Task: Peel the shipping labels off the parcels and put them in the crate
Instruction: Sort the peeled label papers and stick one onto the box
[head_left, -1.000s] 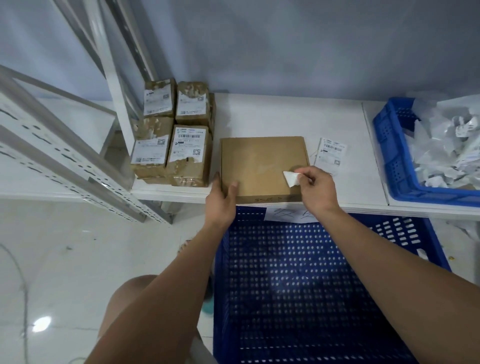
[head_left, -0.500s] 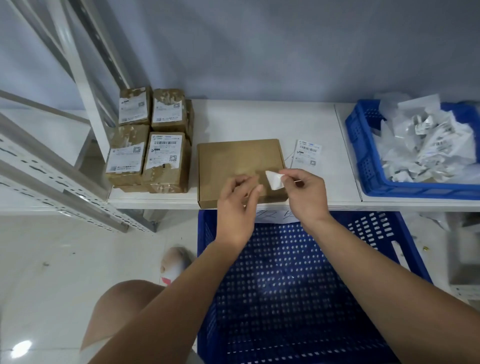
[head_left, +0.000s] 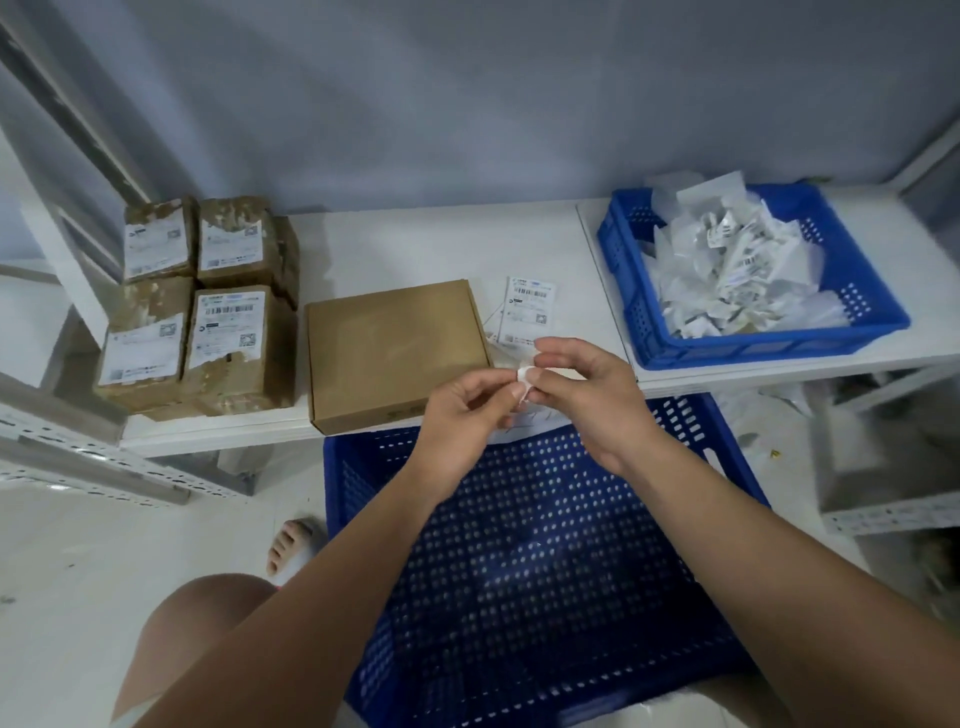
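Left hand (head_left: 462, 415) and right hand (head_left: 589, 397) pinch one white label scrap (head_left: 522, 376) beside the parcel (head_left: 395, 353).

Matt brown cardboard box (head_left: 395, 353), perforated blue plastic crate (head_left: 639, 291), crumpled white paper labels (head_left: 727, 270), seemingly smooth white shelf (head_left: 426, 249)

Blue perforated crate (head_left: 519, 571), brown box (head_left: 395, 353)

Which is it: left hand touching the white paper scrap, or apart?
Touching. Head view: the left hand pinches the white paper scrap at its fingertips, and the right hand pinches it from the other side. No gap shows.
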